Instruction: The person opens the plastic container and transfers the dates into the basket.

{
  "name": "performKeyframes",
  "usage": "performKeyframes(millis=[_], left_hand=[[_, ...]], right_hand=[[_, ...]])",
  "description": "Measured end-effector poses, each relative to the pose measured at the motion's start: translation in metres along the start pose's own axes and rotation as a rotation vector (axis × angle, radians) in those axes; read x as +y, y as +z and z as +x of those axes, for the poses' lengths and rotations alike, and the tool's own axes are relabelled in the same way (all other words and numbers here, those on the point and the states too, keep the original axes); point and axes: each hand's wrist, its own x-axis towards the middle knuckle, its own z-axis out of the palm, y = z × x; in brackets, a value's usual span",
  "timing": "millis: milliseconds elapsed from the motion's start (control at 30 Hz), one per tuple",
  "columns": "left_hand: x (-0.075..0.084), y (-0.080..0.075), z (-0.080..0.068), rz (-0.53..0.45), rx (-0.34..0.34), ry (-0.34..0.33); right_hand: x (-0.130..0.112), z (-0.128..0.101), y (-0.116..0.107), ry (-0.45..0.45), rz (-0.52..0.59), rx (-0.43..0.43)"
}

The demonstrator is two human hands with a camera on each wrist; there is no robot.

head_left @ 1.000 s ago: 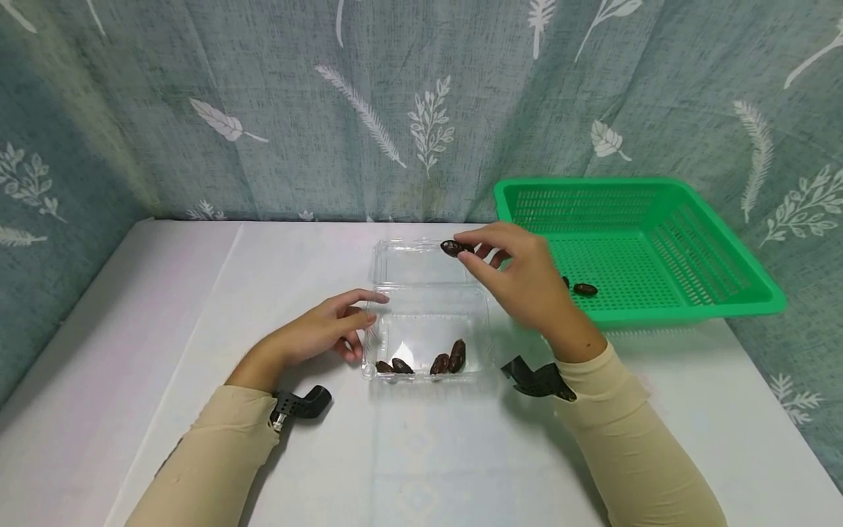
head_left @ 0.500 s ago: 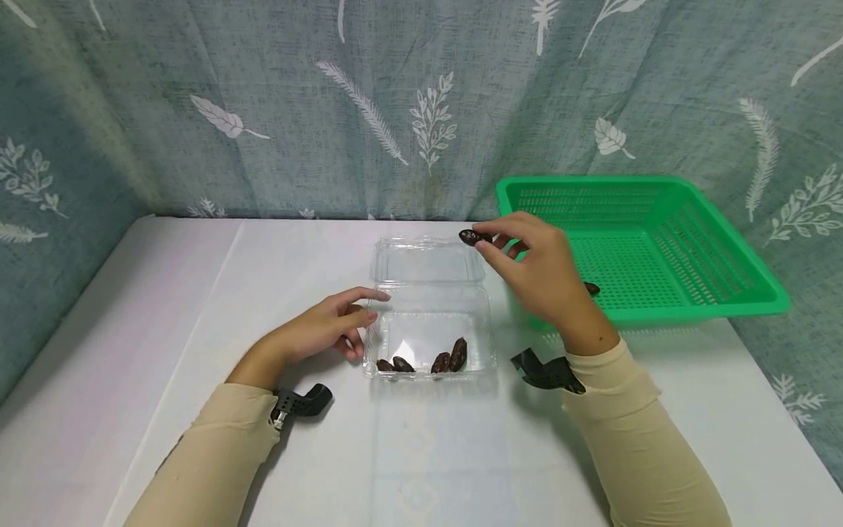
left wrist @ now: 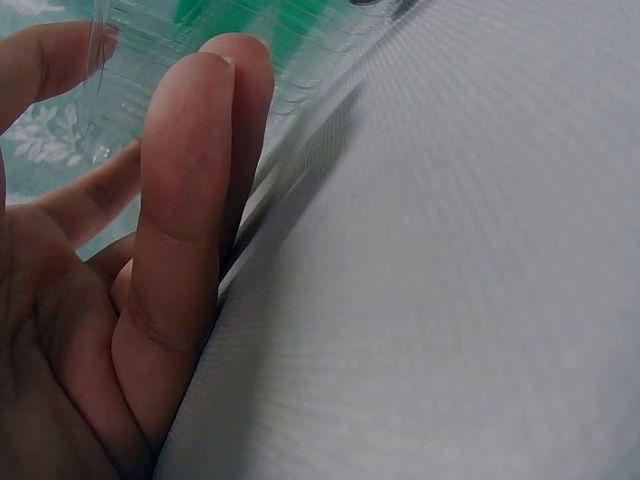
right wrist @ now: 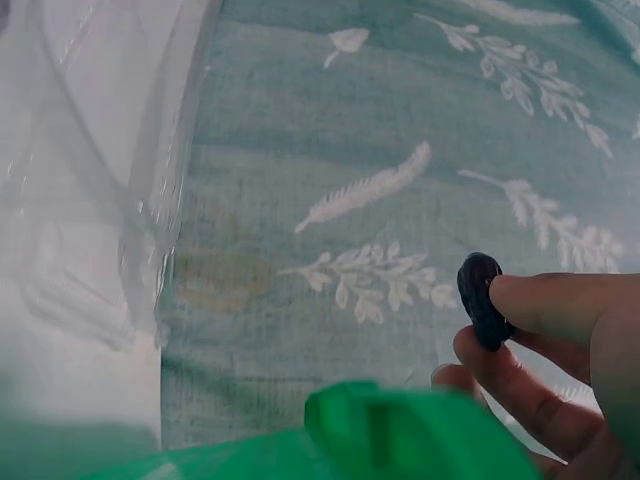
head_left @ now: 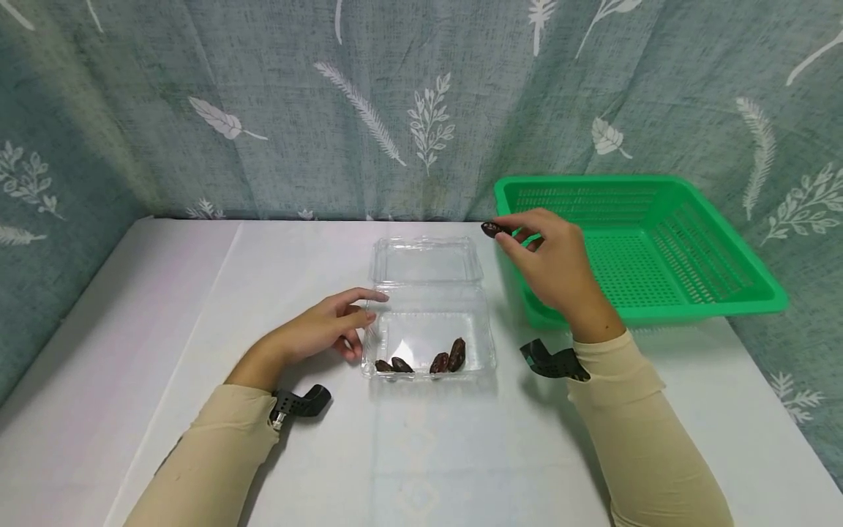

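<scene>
Midway, one date [head_left: 490, 229] was pinched by the right hand [head_left: 549, 263] at the basket [head_left: 724, 304]; four were left in the box [head_left: 428, 293], steadied by the relaxed left hand [head_left: 323, 329].

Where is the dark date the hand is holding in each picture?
Head: date above centre, pinched by the right hand, at the green basket's left corner.
Left wrist: not in it.
Right wrist: date at right, in the fingers.
Shared landmark: the green basket.
</scene>
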Motion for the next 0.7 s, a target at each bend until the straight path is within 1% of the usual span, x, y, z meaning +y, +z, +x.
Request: performKeyframes(millis=[133, 333, 433, 567, 700], left_hand=[[-0.002, -0.001, -0.001, 0.013, -0.002, 0.001], [-0.002, -0.002, -0.002, 0.015, 0.004, 0.012], [-0.003, -0.001, -0.001, 0.013, -0.005, 0.005], [-0.003, -0.001, 0.0, 0.012, -0.006, 0.003], [-0.002, -0.003, -0.001, 0.026, -0.003, 0.012]], right_hand=[[0.005, 0.001, -0.003, 0.054, -0.006, -0.005], [0.012, 0.002, -0.008, 0.077, -0.009, 0.004], [0.019, -0.002, -0.012, 0.114, -0.025, -0.002], [0.031, -0.009, -0.02, 0.17, -0.064, -0.039], [0.04, -0.012, -0.028, 0.181, -0.094, -0.085]])
